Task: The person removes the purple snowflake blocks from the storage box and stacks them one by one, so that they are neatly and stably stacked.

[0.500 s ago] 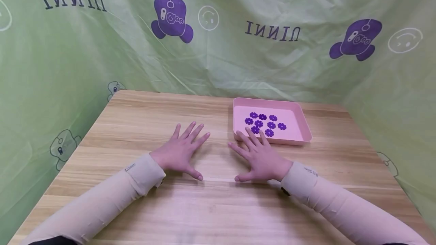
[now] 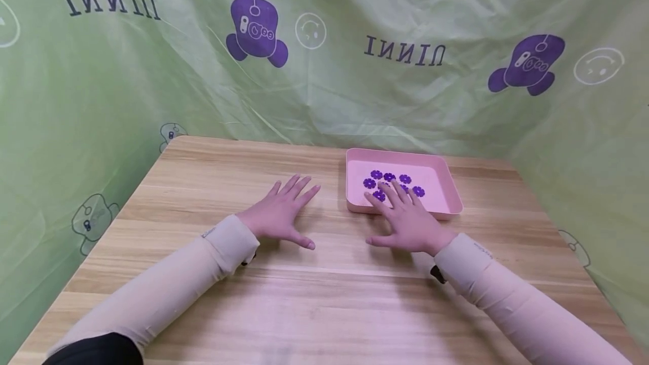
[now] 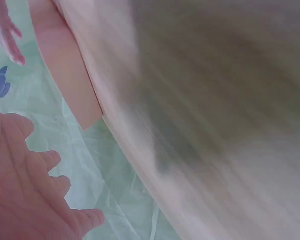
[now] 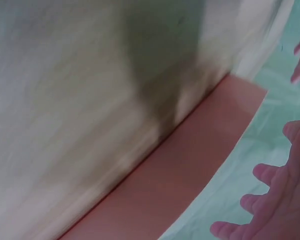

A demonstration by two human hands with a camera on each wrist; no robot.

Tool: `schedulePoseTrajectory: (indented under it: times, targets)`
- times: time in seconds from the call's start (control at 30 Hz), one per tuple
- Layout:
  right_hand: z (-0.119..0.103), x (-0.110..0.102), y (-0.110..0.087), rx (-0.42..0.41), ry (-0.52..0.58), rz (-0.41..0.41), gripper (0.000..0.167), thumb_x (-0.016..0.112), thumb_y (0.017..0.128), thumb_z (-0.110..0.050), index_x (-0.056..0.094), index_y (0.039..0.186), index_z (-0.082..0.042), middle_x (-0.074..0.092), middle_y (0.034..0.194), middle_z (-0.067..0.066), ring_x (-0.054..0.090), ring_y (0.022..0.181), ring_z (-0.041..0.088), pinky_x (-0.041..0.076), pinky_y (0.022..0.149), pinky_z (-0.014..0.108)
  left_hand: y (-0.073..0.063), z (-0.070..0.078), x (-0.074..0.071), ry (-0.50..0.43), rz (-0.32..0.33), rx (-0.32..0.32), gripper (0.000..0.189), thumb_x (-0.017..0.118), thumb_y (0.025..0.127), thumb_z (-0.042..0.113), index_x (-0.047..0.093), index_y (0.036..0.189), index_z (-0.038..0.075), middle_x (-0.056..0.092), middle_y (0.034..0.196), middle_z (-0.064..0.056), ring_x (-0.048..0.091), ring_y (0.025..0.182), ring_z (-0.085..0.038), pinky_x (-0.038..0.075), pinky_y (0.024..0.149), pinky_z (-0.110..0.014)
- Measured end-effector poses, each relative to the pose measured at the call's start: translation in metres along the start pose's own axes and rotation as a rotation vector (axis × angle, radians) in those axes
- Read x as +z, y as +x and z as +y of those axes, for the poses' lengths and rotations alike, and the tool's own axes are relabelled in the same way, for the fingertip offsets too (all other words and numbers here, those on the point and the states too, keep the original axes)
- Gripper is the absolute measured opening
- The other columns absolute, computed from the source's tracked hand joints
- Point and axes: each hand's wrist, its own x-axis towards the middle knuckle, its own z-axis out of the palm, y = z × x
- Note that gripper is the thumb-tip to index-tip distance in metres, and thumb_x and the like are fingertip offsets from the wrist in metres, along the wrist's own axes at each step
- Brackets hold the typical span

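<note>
My left hand point(image 2: 279, 213) hovers over the wooden table with its fingers spread, holding nothing; its palm also fills the lower left of the left wrist view. My right hand point(image 2: 410, 223) is spread too, above the near wall of a pink tray point(image 2: 441, 185), its fingertips over the tray's inside. Several purple flower-shaped discs point(image 2: 376, 174) lie flat in the tray, grouped toward its left and middle. Fingers of the right hand cover some of them in the head view. In the right wrist view the tray's outer wall point(image 4: 190, 160) runs beside the hand.
A light wooden table point(image 2: 243, 297) carries the tray at its back right. Green printed cloth point(image 2: 329, 94) hangs behind the table and along both sides.
Both hands have moved forward and a little to the right, fingers still spread. The right hand now reaches further over the tray and hides more discs.
</note>
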Motion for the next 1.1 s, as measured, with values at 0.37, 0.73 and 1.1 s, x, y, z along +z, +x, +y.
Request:
schedulePoseTrajectory:
  times: [0.37,0.73,1.1]
  targets:
    - [0.037,-0.028,-0.006,0.155,-0.007,0.051,0.092,0.058,0.096,-0.063,0.026,0.164,-0.009,0.017,0.165,0.03,0.014,0.149,0.057,0.006,0.119,0.072,0.037,0.003,-0.021,-0.137,0.093,-0.044,0.124,0.079,0.077,0.069,0.015,0.167,0.011,0.019,0.169,-0.02,0.019,0.154,-0.041,0.023,0.122,-0.056]
    - [0.08,-0.03,-0.013,0.294,0.224,0.088,0.094,0.063,0.099,-0.049,0.017,0.163,0.002,0.012,0.163,0.037,0.016,0.144,0.063,0.018,0.111,0.078,0.067,0.01,-0.021,-0.464,0.091,-0.094,0.115,0.075,0.087,0.059,0.01,0.166,0.007,0.017,0.17,-0.017,0.02,0.155,-0.035,0.021,0.124,-0.049]
    - [0.11,-0.034,-0.023,0.458,0.379,0.088,0.09,0.054,0.105,-0.044,0.008,0.161,0.009,0.013,0.154,0.049,0.017,0.141,0.066,0.018,0.11,0.08,0.097,0.023,-0.013,-0.739,0.138,-0.215,0.102,0.076,0.091,0.048,0.02,0.164,0.004,0.041,0.157,-0.025,0.049,0.136,-0.04,0.046,0.109,-0.05]
